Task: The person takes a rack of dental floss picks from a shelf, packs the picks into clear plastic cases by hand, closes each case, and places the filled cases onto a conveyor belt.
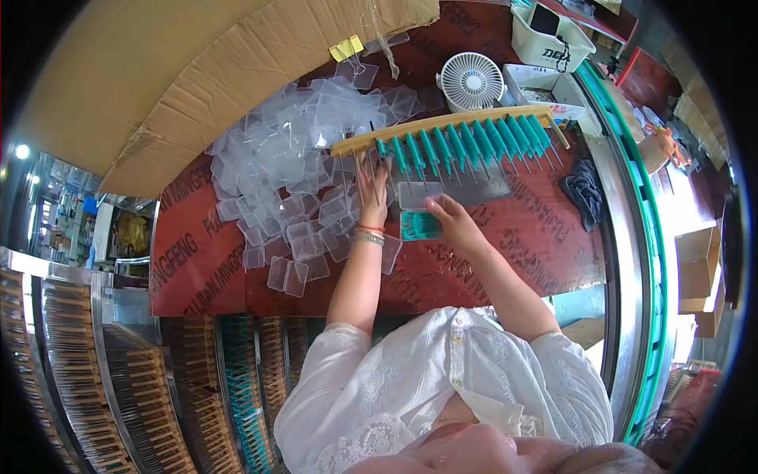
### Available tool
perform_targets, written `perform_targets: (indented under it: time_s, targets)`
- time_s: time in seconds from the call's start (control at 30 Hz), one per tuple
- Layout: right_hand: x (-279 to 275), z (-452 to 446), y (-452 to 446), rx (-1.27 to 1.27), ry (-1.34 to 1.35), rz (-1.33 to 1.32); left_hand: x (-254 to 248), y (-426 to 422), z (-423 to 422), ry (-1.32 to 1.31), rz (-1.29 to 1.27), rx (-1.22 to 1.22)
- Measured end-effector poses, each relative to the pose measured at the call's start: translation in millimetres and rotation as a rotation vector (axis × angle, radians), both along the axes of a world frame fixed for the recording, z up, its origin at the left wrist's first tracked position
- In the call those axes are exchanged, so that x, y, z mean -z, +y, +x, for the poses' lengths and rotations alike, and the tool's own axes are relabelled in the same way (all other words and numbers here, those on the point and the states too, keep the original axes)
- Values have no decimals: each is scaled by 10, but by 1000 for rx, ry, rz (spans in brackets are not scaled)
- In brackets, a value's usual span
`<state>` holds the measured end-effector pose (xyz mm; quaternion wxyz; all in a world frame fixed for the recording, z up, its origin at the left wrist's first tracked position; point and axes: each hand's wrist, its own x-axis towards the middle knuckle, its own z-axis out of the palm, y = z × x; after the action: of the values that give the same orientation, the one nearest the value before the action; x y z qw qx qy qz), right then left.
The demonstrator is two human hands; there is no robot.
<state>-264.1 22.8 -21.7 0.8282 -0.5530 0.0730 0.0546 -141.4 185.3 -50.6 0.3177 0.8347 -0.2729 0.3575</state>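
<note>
My left hand [373, 188] reaches up to the left end of a wooden rack [357, 144], its fingers stretched among thin metal rods. A dark teal piece [382, 148] is at its fingertips; whether they touch it is unclear. Teal sleeve-like pieces [466, 144] hang in a row on the rack's other rods. My right hand [456, 224] grips the right edge of a small clear box, thumb on top. Teal pieces [421, 226] lie in the box's lower half, and its clear lid [417, 194] stands open above them.
Clear plastic boxes [276, 150] are heaped on the red table [197, 268], left of my hands. Behind the rack are a white fan [471, 81] and white bins [553, 46]. A dark cloth [583, 193] lies at right. Cardboard [229, 71] borders the back left; more racks [146, 379] stand below.
</note>
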Motion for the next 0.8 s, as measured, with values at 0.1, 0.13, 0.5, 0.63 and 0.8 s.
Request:
perform_targets:
  time_s: [0.1,0.13,0.5,0.63,0.8]
  targets:
    - [-160,108,50,-25,7,67,-236,-103,-43,42,-12,-2]
    - [-148,126,44,-22,4,67,-259,-153,-111,190,-337,169]
    - [-70,26,4,-90,18,94,-63,-185,-115,736,-1264,657]
    - [3,41,-16,26,77,80,-33,-130,-158,615,-1004,508]
    - [354,25,-144,57,70,-99,-102,40,-941,659,-793,254]
